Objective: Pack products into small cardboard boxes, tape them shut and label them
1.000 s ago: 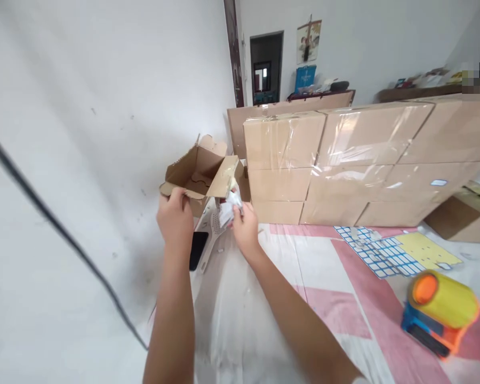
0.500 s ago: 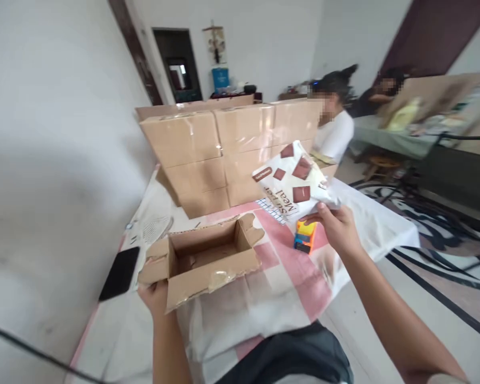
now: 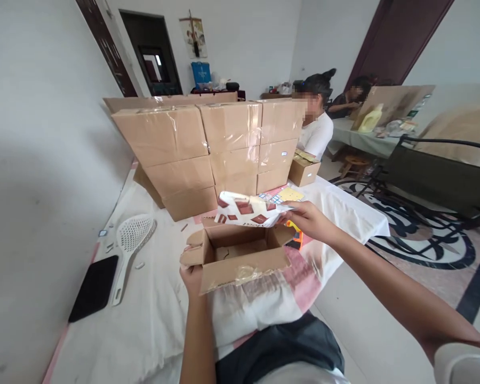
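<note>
My left hand [image 3: 192, 278] is closed on the left end flap of an open cardboard box [image 3: 246, 269], which rests on the table with its flaps spread out. In my right hand [image 3: 304, 217] is the right end of a white food packet [image 3: 248, 209] with brown square prints. The packet lies nearly flat in the air over the back part of the box opening. A small dark scrap shows on the box floor. Behind the box's right flap, an orange and yellow object [image 3: 296, 237] is partly hidden.
Stacked cardboard boxes [image 3: 192, 154] form a wall behind the open box. To the left lie a white slotted strainer [image 3: 134, 234] and a black tablet-like slab [image 3: 95, 288]. A smaller carton [image 3: 304, 168] stands at the back right, near a person in white [image 3: 318, 133].
My right hand has brought the packet leftward over the box and tipped it flatter. The camera view has turned to the right. My left hand still grips the box flap.
</note>
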Tool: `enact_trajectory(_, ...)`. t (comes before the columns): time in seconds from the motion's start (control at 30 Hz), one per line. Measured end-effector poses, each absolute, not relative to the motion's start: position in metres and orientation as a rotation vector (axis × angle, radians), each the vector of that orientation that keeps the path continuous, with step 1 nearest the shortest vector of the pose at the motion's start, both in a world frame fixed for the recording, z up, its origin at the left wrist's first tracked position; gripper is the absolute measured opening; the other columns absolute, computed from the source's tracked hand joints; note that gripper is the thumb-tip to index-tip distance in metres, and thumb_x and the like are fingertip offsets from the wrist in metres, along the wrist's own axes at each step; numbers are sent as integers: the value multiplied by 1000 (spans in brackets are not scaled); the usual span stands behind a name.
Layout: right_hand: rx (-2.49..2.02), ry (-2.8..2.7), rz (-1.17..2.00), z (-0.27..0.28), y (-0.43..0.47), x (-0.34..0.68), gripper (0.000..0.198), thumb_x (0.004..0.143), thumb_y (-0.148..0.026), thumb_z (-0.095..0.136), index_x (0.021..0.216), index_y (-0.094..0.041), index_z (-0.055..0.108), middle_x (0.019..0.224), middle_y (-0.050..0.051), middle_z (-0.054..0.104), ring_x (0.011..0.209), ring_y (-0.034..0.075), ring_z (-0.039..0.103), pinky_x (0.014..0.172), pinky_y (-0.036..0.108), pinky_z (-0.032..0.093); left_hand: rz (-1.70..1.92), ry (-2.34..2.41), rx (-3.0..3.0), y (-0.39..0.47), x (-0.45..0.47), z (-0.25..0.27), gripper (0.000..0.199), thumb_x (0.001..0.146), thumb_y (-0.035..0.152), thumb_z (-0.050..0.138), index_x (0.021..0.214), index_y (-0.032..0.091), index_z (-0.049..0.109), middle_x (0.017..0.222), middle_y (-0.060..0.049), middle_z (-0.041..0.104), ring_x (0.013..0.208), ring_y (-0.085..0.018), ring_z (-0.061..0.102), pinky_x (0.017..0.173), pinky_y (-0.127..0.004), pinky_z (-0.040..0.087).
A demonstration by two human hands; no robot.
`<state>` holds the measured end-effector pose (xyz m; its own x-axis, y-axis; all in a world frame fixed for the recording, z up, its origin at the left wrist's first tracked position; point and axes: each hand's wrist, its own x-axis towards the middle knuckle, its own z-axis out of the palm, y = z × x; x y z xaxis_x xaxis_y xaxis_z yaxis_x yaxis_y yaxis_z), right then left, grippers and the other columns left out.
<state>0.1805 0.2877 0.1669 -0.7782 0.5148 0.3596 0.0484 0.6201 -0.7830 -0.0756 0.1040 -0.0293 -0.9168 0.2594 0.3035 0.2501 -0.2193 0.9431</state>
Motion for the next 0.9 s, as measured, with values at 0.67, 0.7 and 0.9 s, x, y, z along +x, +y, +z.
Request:
enact_trajectory(0.67, -363, -3081, 484, 136, 279, 116, 39, 77, -1, 53, 89, -28, 80, 77, 1, 77, 72, 22, 66, 81, 36, 45, 2204, 2140, 517, 88, -64, -22, 30, 75, 38, 66, 100, 22, 61, 112, -10, 69, 112, -29, 66, 103, -45, 51)
enact_trajectory(0.7, -302, -3126, 471, 139, 278, 118, 40, 71, 1, 52, 83, -27, 78, 70, 0, 75, 68, 21, 63, 84, 37, 43, 2197, 2154, 529, 86, -63, -24, 27, 75, 38, 65, 98, 23, 61, 112, -10, 69, 112, -29, 66, 103, -46, 51)
enact_trajectory(0.9, -79, -3169, 805, 151, 291, 131, 45, 74, 0, 50, 95, -29, 77, 82, 0, 78, 75, 21, 68, 93, 39, 45, 2175, 2207, 618, 79, -61, -30, 21, 76, 38, 64, 91, 25, 62, 118, -9, 66, 117, -31, 64, 105, -47, 51)
